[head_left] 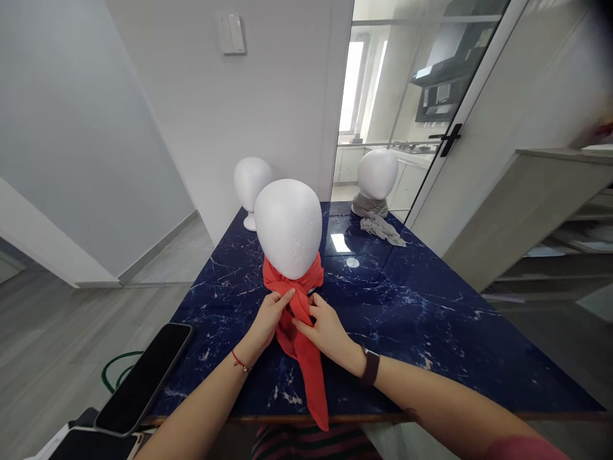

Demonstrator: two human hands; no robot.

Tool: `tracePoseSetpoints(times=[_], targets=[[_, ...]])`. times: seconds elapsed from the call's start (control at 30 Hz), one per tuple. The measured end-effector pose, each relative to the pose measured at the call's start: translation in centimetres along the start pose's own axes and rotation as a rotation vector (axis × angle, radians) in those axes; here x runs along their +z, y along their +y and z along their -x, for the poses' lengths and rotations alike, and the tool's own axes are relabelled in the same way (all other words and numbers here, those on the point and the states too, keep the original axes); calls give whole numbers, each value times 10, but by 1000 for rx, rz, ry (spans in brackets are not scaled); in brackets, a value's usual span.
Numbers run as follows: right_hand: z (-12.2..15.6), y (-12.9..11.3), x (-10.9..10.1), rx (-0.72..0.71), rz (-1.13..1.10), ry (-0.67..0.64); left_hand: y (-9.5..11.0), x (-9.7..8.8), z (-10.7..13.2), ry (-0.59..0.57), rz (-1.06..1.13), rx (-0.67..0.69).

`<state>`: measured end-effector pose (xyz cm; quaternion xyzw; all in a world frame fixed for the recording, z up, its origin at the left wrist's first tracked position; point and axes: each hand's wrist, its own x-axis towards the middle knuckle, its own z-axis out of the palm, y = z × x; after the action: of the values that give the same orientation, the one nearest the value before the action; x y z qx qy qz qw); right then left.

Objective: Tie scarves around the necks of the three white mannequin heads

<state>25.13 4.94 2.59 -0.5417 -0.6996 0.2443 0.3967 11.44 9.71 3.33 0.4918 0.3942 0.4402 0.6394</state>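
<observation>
Red scarf (310, 367) below front wht. head (288, 223); L fingers (286, 298), R fingers (306, 329) pinching it.

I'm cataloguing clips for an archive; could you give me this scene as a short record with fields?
left hand: pinching red scarf
right hand: gripping red scarf
front mannequin head: white, red scarf around neck
rear-right mannequin head: white, gray scarf around neck
rear-left mannequin head: white
table: dark blue, marble-patterned

wall switch (232, 34), black door handle (450, 140)
</observation>
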Motion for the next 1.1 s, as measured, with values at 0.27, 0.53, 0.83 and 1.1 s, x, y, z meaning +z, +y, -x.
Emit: tracePoseSetpoints(times=[0.27, 0.53, 0.83, 1.1], targets=[[-13, 19, -7, 192, -160, -161, 7, -3, 2, -97, 241, -200], [-20, 22, 3, 421, -898, -175, 20, -5, 4, -272, 648, -572], [-26, 12, 1, 522, -1328, -183, 18, -1, 10, -360, 486, -550], [-32, 10, -8, 542, -1370, -120, 25, 5, 13, -241, 454, -595]])
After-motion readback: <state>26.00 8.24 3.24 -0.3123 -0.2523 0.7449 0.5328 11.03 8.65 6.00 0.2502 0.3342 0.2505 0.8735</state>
